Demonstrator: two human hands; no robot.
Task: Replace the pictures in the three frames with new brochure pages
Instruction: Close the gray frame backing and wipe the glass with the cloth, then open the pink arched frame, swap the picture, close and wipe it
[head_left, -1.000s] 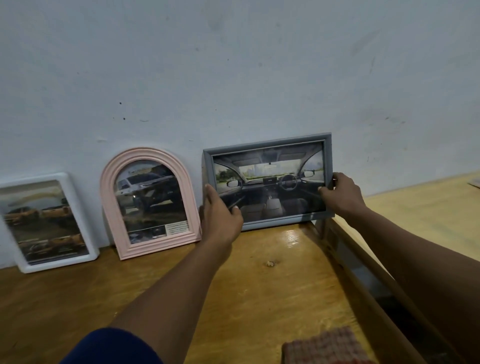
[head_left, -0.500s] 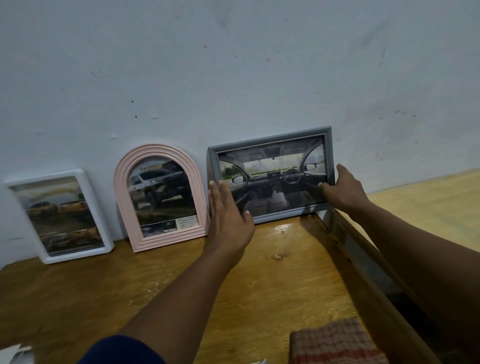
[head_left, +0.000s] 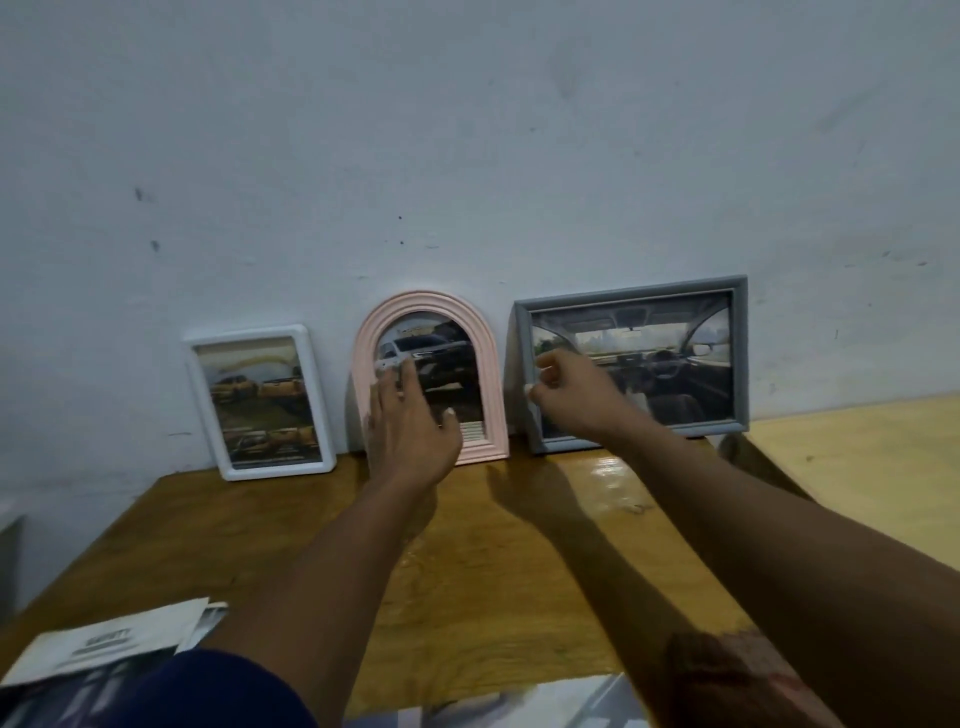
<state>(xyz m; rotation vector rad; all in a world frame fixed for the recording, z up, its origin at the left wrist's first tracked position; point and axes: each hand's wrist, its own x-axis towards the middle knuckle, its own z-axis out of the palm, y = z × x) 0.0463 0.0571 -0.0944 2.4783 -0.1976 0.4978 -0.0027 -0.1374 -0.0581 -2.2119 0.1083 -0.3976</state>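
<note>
Three picture frames lean against the wall at the back of the wooden table (head_left: 519, 551). They are a white rectangular frame (head_left: 244, 332) on the left, a pink arched frame (head_left: 431, 301) in the middle and a grey landscape frame (head_left: 634, 292) on the right. Each holds a car picture. My left hand (head_left: 410, 421) reaches out with straight fingers in front of the pink frame's glass. My right hand (head_left: 571, 395) hovers before the grey frame's left part, fingers loosely curled and holding nothing. Brochure pages (head_left: 104, 644) lie at the near left edge.
More printed pages (head_left: 519, 701) lie at the near edge in the middle, beside a reddish checked cloth (head_left: 727, 670). A lighter wooden surface (head_left: 857, 467) adjoins the table on the right, with a dark gap between them. The wall is right behind the frames.
Both hands have let go of the grey frame, which now leans on the wall. My left hand moved left to the pink frame; my right hand moved to the grey frame's left side.
</note>
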